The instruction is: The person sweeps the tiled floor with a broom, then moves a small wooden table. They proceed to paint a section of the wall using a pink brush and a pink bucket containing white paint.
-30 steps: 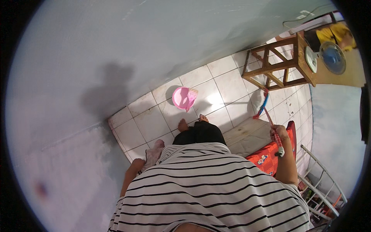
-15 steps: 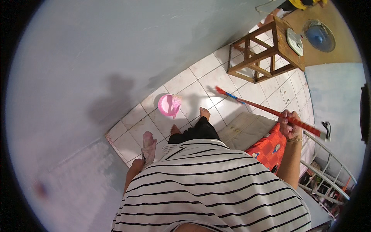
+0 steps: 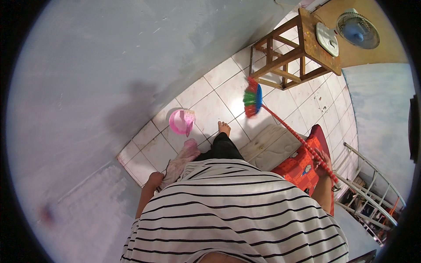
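My right hand (image 3: 323,164) is closed around the red patterned handle of a broom (image 3: 289,128). The handle slants forward and left to a fanned bristle head (image 3: 251,100) of red and green with a blue cap, over the tiles; whether it touches them I cannot tell. On the left, my left hand (image 3: 155,179) grips a pale pink, stained cloth (image 3: 180,158) that hangs beside my leg. Ahead of my feet stands a pink bucket (image 3: 171,127) with pale pink contents and a pink-smeared paintbrush (image 3: 189,120) at its right rim.
Along the left runs a patchily painted grey wall (image 3: 96,87). A wooden stand (image 3: 302,55) with a fan (image 3: 357,33) is at the far right. Nearer lie a folded beige mattress (image 3: 267,147) and a red patterned cushion (image 3: 296,164). A metal ladder (image 3: 372,179) stands at the right.
The broom's head has turned to show its broad side, and its handle end has come down with my right hand. The cloth has swung forward and right. The person at the far right is out of view.
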The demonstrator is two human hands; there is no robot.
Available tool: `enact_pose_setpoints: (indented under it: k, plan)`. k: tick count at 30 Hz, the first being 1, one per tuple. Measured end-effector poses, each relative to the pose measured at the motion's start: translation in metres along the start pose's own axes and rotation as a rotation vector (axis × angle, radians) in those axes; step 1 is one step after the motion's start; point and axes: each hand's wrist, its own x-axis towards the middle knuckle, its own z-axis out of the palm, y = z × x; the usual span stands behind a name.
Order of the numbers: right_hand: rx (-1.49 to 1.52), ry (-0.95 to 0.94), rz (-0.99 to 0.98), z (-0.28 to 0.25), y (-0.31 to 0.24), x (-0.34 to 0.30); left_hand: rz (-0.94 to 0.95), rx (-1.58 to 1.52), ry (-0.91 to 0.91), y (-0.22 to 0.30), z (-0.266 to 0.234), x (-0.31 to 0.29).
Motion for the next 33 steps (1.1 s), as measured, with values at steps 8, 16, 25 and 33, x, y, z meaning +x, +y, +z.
enact_pose_setpoints:
  k: [8, 16, 25, 33]
  plan:
    - [-0.024, 0.715, -0.147, -0.134, 0.027, 0.006, -0.051, 0.114, -0.157, 0.022, -0.011, -0.002]
    - [-0.648, 0.738, 0.130, -0.122, 0.071, 0.052, -0.035, 0.095, -0.091, 0.020, 0.003, -0.001]
    - [-2.255, 0.482, -0.685, 0.033, 0.064, 0.073, -0.095, 0.144, -0.107, 0.039, -0.006, -0.019]
    - [-1.994, -0.214, -0.491, 0.138, 0.098, 0.120, -0.632, -0.623, 0.055, 0.105, -0.069, -0.042]
